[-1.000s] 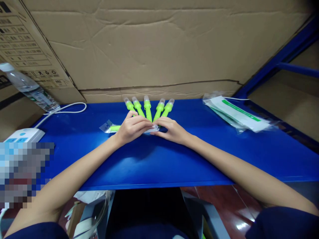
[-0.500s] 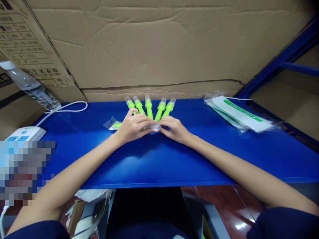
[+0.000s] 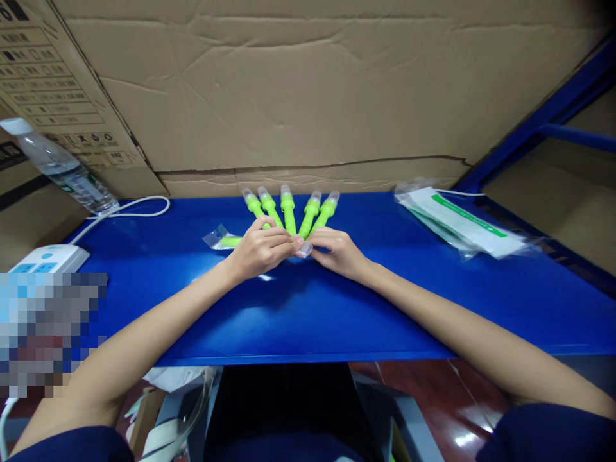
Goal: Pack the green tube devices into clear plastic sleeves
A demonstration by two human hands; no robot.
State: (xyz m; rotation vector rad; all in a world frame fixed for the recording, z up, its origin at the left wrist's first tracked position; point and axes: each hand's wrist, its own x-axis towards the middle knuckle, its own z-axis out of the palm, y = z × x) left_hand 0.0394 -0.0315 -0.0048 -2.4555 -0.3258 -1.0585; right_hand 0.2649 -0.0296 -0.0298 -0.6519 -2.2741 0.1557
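Meeting at the middle of a blue counter (image 3: 337, 308), left hand (image 3: 257, 251) and right hand (image 3: 339, 251) with fingers (image 3: 283, 240) pinched together on a small clear plastic sleeve (image 3: 305, 249) held between both sets of fingertips, just above the counter top. Fanned out directly behind the hands — five lime-green pens (image 3: 287, 212) with clear caps, caps pointing toward the cardboard wall (image 3: 308, 96), barrels converging under the knuckles. Lying just left of the left hand, touching the counter, a sixth green pen already in a clear bag (image 3: 222, 240). Stacked at the far right of the counter, flat clear packets with white inserts and a green stripe (image 3: 457, 218), printing too small to read. Leaning at the far left, a plastic water bottle (image 3: 58, 168), label unreadable, beside a white cable (image 3: 129, 208) leading to a white power strip (image 3: 45, 258) with blue switches. Printed on the carton at upper left (image 3: 52, 96) — a table of lines and a row of handling symbols, text too blurred to make out.
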